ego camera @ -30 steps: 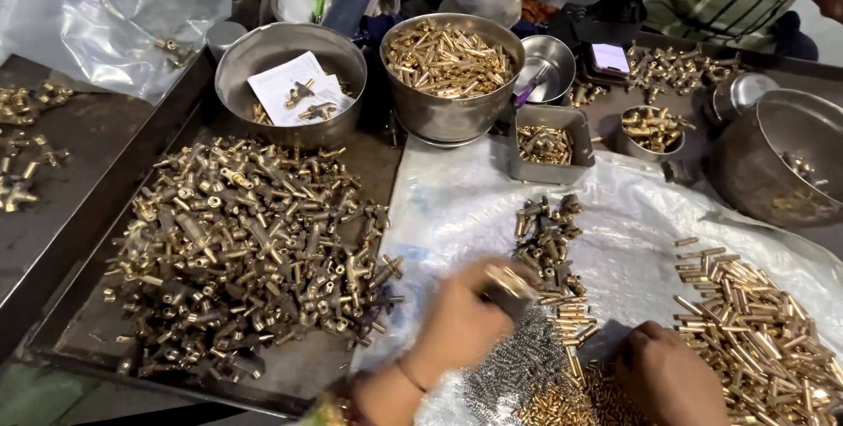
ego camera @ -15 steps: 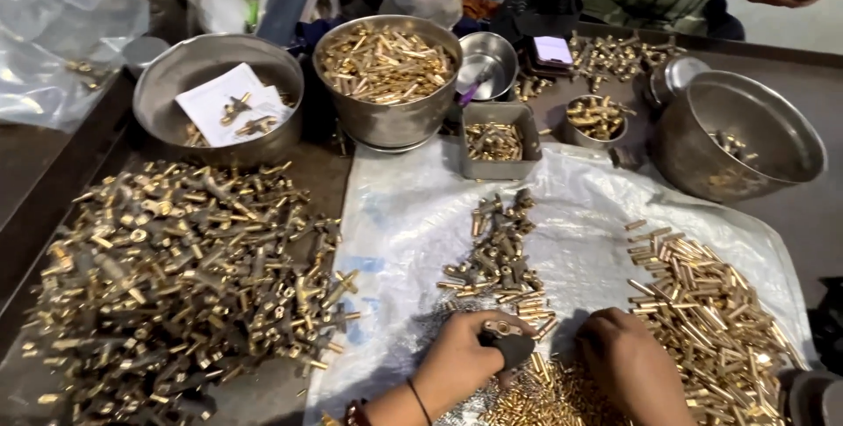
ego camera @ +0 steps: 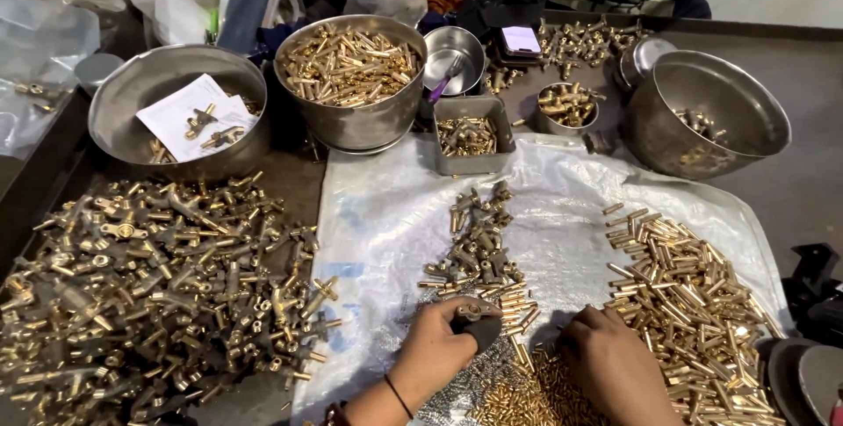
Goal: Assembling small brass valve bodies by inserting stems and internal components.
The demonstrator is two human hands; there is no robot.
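Gripping a small brass fitting (ego camera: pixel 471 310), left hand (ego camera: pixel 439 351); right hand (ego camera: pixel 610 364) loosely curled, empty.

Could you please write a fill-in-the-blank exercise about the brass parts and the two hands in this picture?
1. The left hand holds a small brass fitting and a ____ rounded tool.
2. The right hand rests on the white ____ sheet.
3. The round steel bowl on the far left contains a folded white ____.
4. The loose brass tubes lie to the ____ of the right hand.

Missing words: black; plastic; paper; right
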